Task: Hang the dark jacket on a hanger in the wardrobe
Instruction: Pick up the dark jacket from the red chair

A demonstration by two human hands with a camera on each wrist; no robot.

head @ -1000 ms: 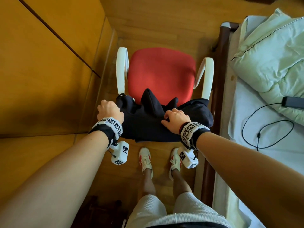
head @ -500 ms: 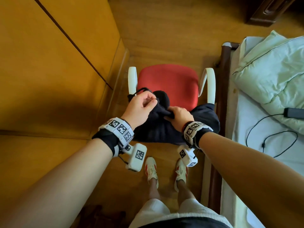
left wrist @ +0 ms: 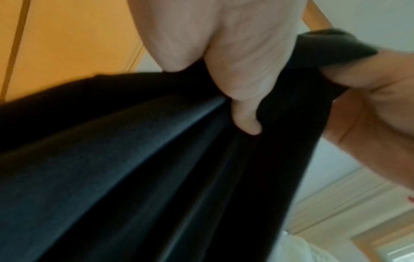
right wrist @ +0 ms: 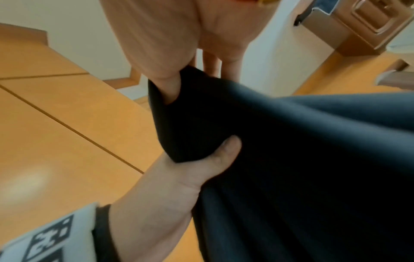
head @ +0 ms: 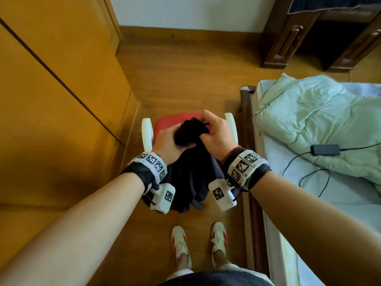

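The dark jacket point(head: 191, 174) hangs bunched between both hands above the red chair point(head: 165, 123). My left hand point(head: 167, 144) grips its upper part from the left, and my right hand point(head: 216, 134) grips the bunched top from the right. In the left wrist view the fingers point(left wrist: 246, 113) curl into the dark jacket point(left wrist: 134, 177). The right wrist view shows the dark jacket point(right wrist: 291, 159) pinched at its top edge, with my left hand's thumb point(right wrist: 215, 159) pressing the cloth from below. The wardrobe's yellow-brown doors point(head: 51, 100) stand shut at the left. No hanger is in view.
A bed with a pale green duvet point(head: 319, 120) and a black charger with cable point(head: 324, 150) runs along the right. A dark wooden cabinet point(head: 309, 34) stands at the back right. The chair's white armrests point(head: 146, 133) flank the seat. Wooden floor lies around my feet point(head: 198, 242).
Both hands have lifted the jacket off the chair seat and gathered it together, moving closer to each other. The view has tilted up, showing more of the room.
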